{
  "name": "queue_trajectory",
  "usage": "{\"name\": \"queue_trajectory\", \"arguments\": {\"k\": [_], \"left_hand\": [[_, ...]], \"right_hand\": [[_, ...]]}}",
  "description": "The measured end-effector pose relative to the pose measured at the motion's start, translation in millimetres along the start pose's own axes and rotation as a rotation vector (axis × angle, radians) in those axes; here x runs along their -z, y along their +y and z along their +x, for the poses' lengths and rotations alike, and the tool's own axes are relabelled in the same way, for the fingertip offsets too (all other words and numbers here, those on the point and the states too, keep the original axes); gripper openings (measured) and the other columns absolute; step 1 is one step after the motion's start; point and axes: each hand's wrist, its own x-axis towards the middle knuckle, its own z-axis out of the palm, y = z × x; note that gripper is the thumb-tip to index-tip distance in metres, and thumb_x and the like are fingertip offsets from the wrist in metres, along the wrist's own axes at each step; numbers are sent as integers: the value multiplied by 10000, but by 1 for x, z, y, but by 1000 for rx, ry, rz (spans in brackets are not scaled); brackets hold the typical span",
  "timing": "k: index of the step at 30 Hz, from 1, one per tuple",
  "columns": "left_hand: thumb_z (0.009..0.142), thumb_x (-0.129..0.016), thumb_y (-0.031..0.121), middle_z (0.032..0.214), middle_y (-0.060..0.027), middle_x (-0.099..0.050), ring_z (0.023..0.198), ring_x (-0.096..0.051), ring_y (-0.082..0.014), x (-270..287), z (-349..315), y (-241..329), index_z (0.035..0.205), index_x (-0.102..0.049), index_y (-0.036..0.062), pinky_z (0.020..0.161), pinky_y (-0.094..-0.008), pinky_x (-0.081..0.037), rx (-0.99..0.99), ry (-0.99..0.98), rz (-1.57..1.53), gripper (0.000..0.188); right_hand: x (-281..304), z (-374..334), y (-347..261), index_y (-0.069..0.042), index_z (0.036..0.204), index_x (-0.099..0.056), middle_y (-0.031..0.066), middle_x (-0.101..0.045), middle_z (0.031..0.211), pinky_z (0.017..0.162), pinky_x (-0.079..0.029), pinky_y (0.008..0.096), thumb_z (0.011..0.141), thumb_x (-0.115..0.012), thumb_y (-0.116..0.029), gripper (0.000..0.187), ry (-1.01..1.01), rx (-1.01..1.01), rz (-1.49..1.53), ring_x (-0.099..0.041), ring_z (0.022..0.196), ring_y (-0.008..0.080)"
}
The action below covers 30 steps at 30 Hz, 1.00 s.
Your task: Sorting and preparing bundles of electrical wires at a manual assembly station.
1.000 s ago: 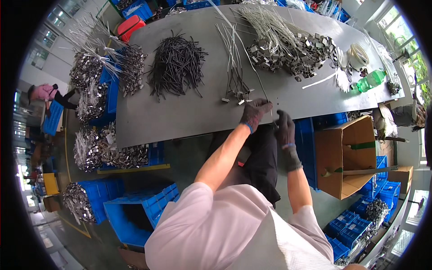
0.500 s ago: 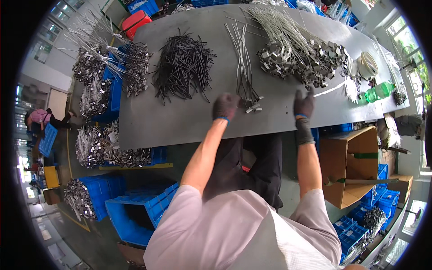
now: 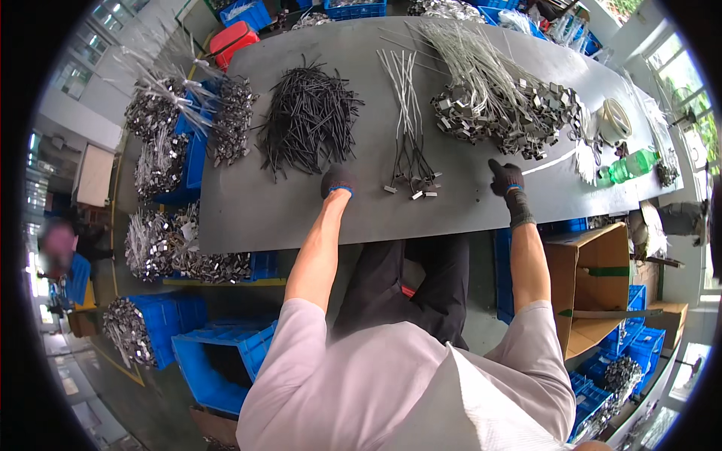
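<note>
My left hand (image 3: 338, 181), in a dark glove, is at the near edge of a heap of short black tubes (image 3: 312, 113). Its fingers curl under, out of sight, and whatever they may hold is hidden. My right hand (image 3: 508, 179), gloved too, hovers over the bare metal near a large pile of pale cable ties or wires with small metal blocks (image 3: 519, 113). One finger stretches out to the left, apart from the others, and nothing shows in it. Between my hands lies a small bunch of pale strands (image 3: 406, 98) with dark lower sections and several metal ends pointing toward me.
The grey metal table (image 3: 263, 218) runs across in front of me. A green bottle (image 3: 630, 167) and a white roll (image 3: 614, 120) sit at its right end. Blue crates (image 3: 218, 353) stand at the left, an open cardboard box (image 3: 594, 293) at the right.
My left hand has moved left, from the small bunch to the black tubes. My right hand has drawn slightly nearer to me. Another metal end now lies at the bunch's left side.
</note>
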Motion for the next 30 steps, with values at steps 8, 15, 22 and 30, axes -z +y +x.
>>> {"name": "queue_trajectory", "arguments": {"k": [8,15,22,30], "left_hand": [[915,-708,232,716,-37,-681,581,-629,-113,13,-62,-7,870,-708,82,493,-241,-503,493,-409,-1453,157],[940,-690,138,829,-66,-691,709,-670,-159,19,-81,56,969,-686,48,635,-273,-584,587,-537,-1910,95],[963,-653,123,909,-97,-692,796,-690,-234,-6,-135,184,988,-620,53,728,-456,-609,210,-674,-1908,81],[1008,-575,158,798,-75,-695,630,-686,-169,70,-149,218,946,-585,61,562,-311,-572,60,3,-1993,116]], "right_hand": [[-6,-189,43,-15,1235,-562,143,-679,932,615,-546,347,959,-580,-227,349,-64,-37,461,-672,751,249],[65,-431,337,-45,1123,-700,225,-711,1031,834,-557,432,831,-697,-165,316,-870,-231,-466,-693,989,381],[-4,-416,153,-67,1102,-688,227,-704,1044,852,-536,494,953,-499,-162,258,-313,73,-663,-669,1021,418],[8,-367,163,-117,1068,-701,199,-716,1069,884,-543,487,899,-549,-165,232,-473,-9,-921,-676,1054,400]]}}
